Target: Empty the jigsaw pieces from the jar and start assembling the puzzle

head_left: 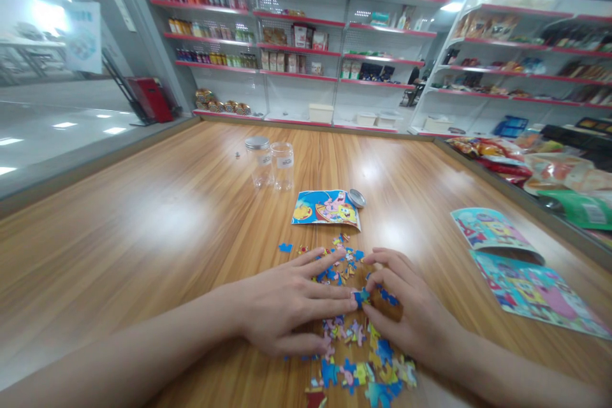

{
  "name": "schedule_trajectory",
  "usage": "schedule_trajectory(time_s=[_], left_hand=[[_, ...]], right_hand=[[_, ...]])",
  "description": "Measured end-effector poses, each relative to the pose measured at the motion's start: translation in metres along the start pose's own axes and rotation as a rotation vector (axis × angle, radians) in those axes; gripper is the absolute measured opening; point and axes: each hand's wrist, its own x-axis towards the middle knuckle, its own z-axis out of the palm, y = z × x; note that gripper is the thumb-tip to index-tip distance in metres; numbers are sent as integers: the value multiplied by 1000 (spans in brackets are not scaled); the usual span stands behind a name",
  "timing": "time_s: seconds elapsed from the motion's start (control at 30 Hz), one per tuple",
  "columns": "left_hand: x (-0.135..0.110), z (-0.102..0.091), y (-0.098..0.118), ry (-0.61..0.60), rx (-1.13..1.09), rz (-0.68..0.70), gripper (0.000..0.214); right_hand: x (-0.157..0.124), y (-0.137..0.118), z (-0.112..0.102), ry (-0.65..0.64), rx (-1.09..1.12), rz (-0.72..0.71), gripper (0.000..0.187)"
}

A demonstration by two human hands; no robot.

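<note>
Many small cardboard jigsaw pieces (356, 333) lie spread over the wooden table in front of me. My left hand (291, 299) rests flat across them with its fingers stretched out, and one fingertip touches a blue puzzle piece (362, 298). At that same piece, the thumb and index finger of my right hand (411, 309) pinch from the right side. Some pieces are hidden under both hands. Beyond the pile lies a cartoon picture card (325, 209), with a silver jar lid (356, 197) on its right edge.
Two clear plastic jars stand farther back: a lidded jar (261, 166) and an uncovered jar (282, 169). Two more picture sheets (540, 293) lie at the right. Packaged snacks (507, 159) sit past the table's right edge. Stocked shelves (301, 44) line the back.
</note>
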Motion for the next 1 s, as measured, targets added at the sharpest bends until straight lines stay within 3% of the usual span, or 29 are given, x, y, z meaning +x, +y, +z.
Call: schedule_trajectory(time_s=[0.2, 0.37, 0.63, 0.83, 1.0], left_hand=[[2, -2, 1, 25, -41, 27, 64], [1, 0, 1, 46, -40, 31, 65], [2, -1, 1, 6, 29, 33, 70], [-1, 4, -5, 141, 139, -21, 73], [-2, 4, -7, 115, 165, -78, 65]], right_hand=[[1, -1, 0, -25, -20, -2, 26], [1, -2, -2, -29, -21, -10, 13], [3, -3, -2, 55, 51, -92, 11], [4, 12, 0, 88, 7, 103, 9], [7, 21, 3, 66, -6, 189, 14]])
